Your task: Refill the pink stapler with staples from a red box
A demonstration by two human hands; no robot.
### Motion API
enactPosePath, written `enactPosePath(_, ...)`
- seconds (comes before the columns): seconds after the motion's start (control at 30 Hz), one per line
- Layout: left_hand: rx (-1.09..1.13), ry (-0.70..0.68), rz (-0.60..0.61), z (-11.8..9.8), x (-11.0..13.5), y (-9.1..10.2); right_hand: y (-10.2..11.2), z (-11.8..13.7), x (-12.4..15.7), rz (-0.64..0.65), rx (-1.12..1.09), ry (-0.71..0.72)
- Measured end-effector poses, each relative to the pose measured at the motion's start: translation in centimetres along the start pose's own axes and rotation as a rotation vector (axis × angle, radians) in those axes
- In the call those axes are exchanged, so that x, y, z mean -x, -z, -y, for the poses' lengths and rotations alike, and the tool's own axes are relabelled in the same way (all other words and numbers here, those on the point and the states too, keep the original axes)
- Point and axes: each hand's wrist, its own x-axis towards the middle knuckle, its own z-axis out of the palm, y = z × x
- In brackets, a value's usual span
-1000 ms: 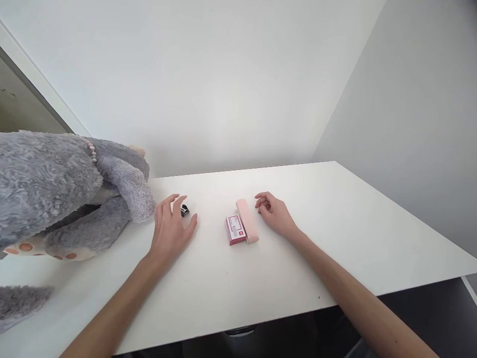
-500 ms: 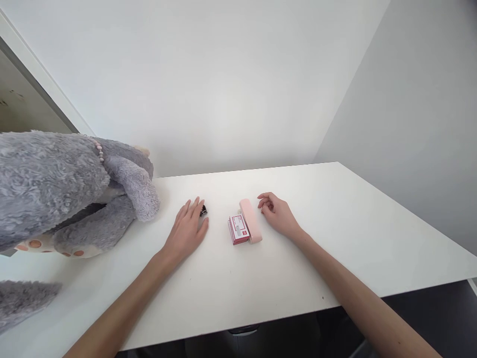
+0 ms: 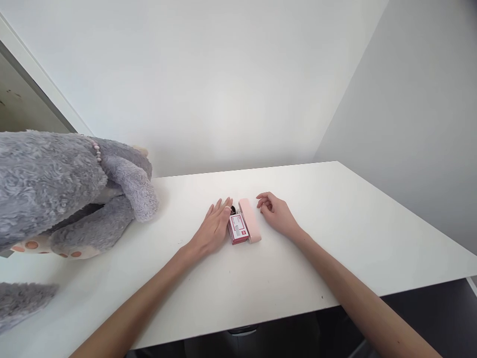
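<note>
My left hand [image 3: 215, 227] lies on the table with its fingers stretched out and its thumb side against a small stack of red-and-white boxes or cards [image 3: 238, 228]. At its fingertips sits a small black item [image 3: 233, 210], partly hidden and too small to name, just behind the stack. Along the stack's right side lies a long pink object with rounded ends [image 3: 249, 220], perhaps a stapler or case. To the right of it, apart from everything, my right hand [image 3: 276, 214] rests on its side with loosely bent fingers and nothing visible in them.
A large grey plush toy [image 3: 48, 184] leans over the left side of the white table [image 3: 357, 233]. White walls [image 3: 231, 89] rise behind and to the right. The table's front edge runs below both forearms, over a dark area.
My left hand has slid right across the table, and the black item has moved with it to the stack. My right hand, the stack and the pink object have stayed put.
</note>
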Motion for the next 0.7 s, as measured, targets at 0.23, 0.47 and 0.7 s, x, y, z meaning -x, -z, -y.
enactPosePath(0.23, 0.138, -0.040, -0.006, 0.0, 0.2, -0.6, 0.0, -0.1, -0.1, 0.002, 0.003, -0.001)
enactPosePath(0.47, 0.323, 0.073, -0.161, 1.0, 0.2, 0.7, 0.1, 0.3, 0.0, 0.011, -0.072, -0.049)
enactPosePath(0.7, 0.429, 0.206, -0.377, 2.0, -0.5, 1.0, 0.0, 4.4, 1.0, 0.000, -0.006, -0.018)
